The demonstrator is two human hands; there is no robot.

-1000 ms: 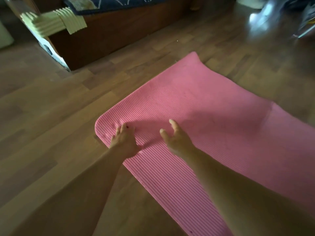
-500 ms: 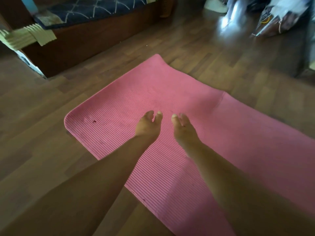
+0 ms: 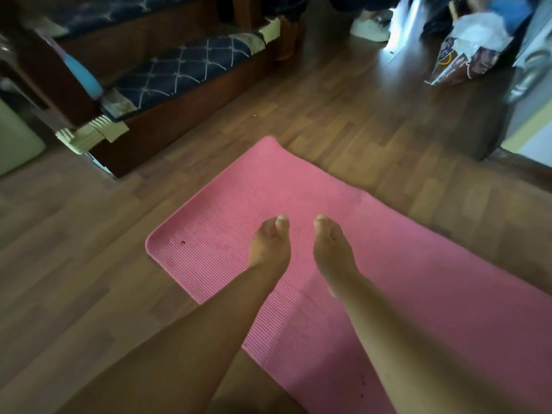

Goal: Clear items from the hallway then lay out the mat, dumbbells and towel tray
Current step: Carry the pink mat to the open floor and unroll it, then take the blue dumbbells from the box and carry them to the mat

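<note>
A pink ribbed mat [image 3: 418, 264] lies flat on the wooden floor, running from the middle of the view toward the lower right. Both my hands hang above its near end, side by side, fingers pointing away. My left hand [image 3: 270, 245] and my right hand [image 3: 330, 249] hold nothing; their fingers are loosely together and slightly curled. No dumbbells or towel tray are in sight.
A dark wooden bench [image 3: 179, 94] with a navy patterned cushion stands at the upper left, with pale folded foam pieces [image 3: 89, 134] at its corner. A printed bag [image 3: 466, 55] and white shoes [image 3: 369, 26] sit at the far right. A door frame edge [image 3: 531, 144] is at right.
My hands left the mat's corner, where they were pressing it flat, and came together over its middle. My view has lifted, showing more of the bench and far floor.
</note>
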